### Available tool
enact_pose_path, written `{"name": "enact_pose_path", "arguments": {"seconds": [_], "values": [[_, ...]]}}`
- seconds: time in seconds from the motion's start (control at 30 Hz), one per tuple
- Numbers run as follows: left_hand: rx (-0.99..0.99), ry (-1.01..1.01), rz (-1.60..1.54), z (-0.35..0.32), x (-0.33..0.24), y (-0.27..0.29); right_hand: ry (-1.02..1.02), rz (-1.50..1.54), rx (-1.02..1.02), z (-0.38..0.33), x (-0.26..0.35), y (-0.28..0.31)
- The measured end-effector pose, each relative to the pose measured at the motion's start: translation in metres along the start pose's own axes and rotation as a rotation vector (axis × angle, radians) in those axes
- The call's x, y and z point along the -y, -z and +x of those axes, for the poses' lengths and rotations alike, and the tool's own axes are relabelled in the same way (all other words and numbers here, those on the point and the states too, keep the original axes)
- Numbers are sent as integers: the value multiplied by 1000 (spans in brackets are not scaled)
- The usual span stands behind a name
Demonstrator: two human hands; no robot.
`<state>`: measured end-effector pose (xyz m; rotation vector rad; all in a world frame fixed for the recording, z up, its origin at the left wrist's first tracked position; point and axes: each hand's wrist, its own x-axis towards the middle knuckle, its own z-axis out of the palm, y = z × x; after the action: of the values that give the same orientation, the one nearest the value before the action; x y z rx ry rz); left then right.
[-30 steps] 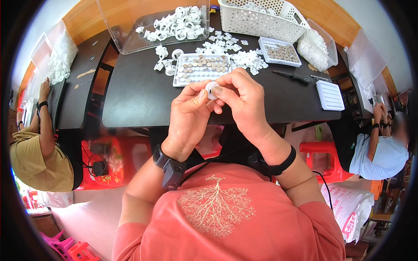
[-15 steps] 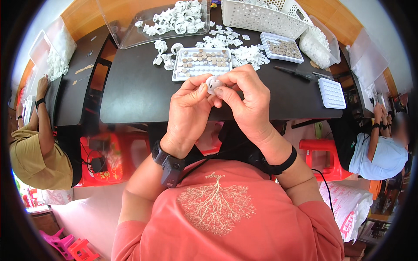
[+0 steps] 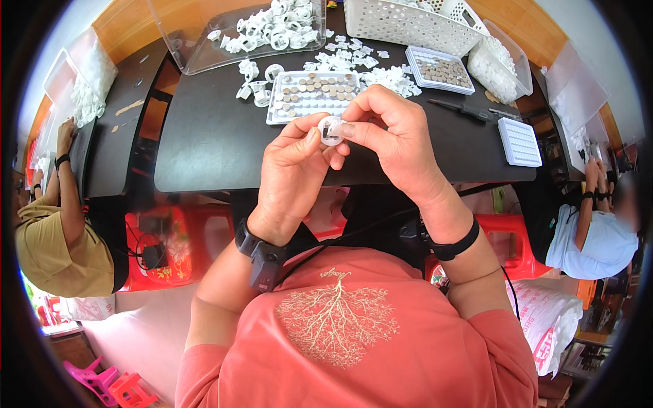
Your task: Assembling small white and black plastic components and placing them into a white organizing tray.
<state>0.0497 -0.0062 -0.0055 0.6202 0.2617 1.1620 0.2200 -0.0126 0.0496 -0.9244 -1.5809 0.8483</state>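
Note:
Above the near edge of the dark table, I hold a small round white plastic housing (image 3: 330, 138) with a dark slot in its face. My left hand (image 3: 292, 165) is closed on its left rim between thumb and fingers. At its right side, the thumb and forefinger of my right hand (image 3: 401, 145) are pinched together on the part's edge; anything small between them is hidden. Just beyond my hands lies a white tray (image 3: 277, 109) with several coin-like metal discs in its hollows. Loose white ring-shaped parts (image 3: 260, 94) lie by its left side.
A clear bin (image 3: 197, 62) of white parts stands far left, a perforated white basket (image 3: 408, 28) far right. Small white pieces (image 3: 391, 80) are heaped between. Rightward lie another disc tray (image 3: 442, 85), a dark screwdriver-like tool (image 3: 469, 113) and a white tray (image 3: 519, 143). People sit on both sides.
The housing has turned in my fingers, so its open face with the dark slot now shows. My right hand has shifted slightly up and right, its thumb now at the housing's right edge.

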Motion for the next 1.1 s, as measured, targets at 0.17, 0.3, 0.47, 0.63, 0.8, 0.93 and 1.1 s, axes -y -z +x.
{"name": "enact_pose_path", "arguments": {"seconds": [0.17, 0.3, 0.47, 0.63, 0.8, 0.93, 1.1], "values": [[-7, 1, 16, 0, -1, -1, -94, 91, 51, 2, 5, 1], [-1, -1, 17, 0, -1, -1, -87, 81, 51, 3, 5, 0], [-2, 7, 29, 1, -2, -1, -94, 42, 69, 4, 7, 0], [-2, 7, 21, 1, -2, -1, -26, -46, 87, 7, 5, 0], [-10, 17, 31, -1, -3, -2, 30, -53, 143, 10, 9, 4], [-15, 24, 36, 0, -3, -3, 84, -213, 210, 16, 8, 12], [-8, 31, 47, 0, -3, -3, 121, -344, 268, 22, 13, 18]]}}
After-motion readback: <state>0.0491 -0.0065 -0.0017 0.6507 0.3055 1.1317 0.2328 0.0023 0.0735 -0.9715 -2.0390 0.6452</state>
